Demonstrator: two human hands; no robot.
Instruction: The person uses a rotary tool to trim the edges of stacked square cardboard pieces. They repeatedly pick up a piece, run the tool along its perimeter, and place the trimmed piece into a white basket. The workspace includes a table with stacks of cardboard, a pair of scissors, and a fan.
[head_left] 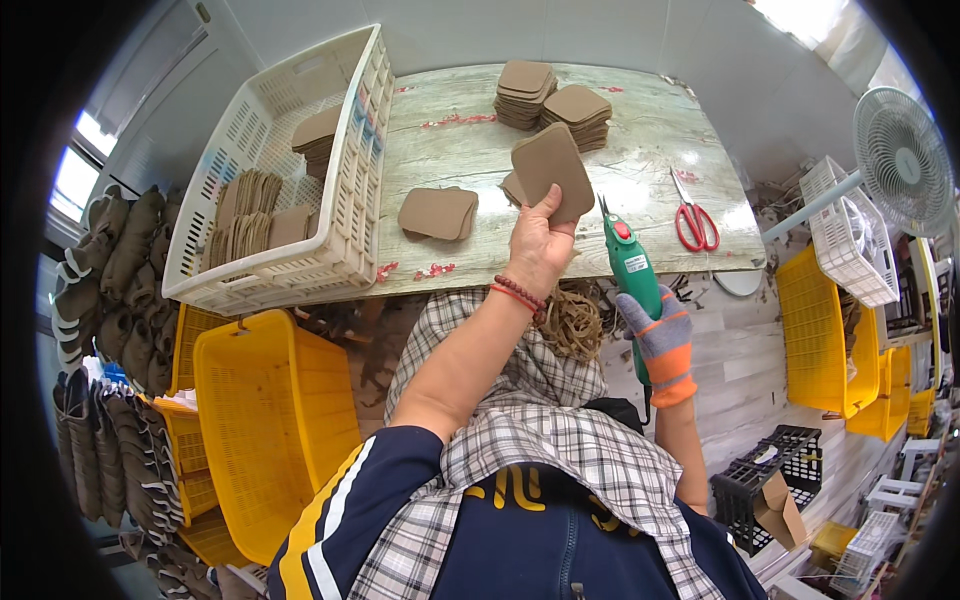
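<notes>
My bare left hand (542, 238) pinches a brown sheet piece with rounded corners (553, 168), thumb on top, above the table's front edge. Just to its right, my right hand (662, 338), in a grey and orange glove, is wrapped round green electric scissors (632, 262). Their pointed tip is close to the piece but looks apart from it. Partly hidden behind my left hand lies another brown piece (512, 190). Similar pieces are piled in a low stack (437, 213) to the left and in two taller stacks (525, 97) (580, 115) toward the back.
Red-handled scissors (697, 228) lie at the table's right. A white crate (347, 215) holding brown pieces stands at left. Cut strips (572, 325) are bunched on my checked apron. Yellow bins (275, 430) flank the table, with a fan (905, 160) at right and a black crate (735, 500) on the floor.
</notes>
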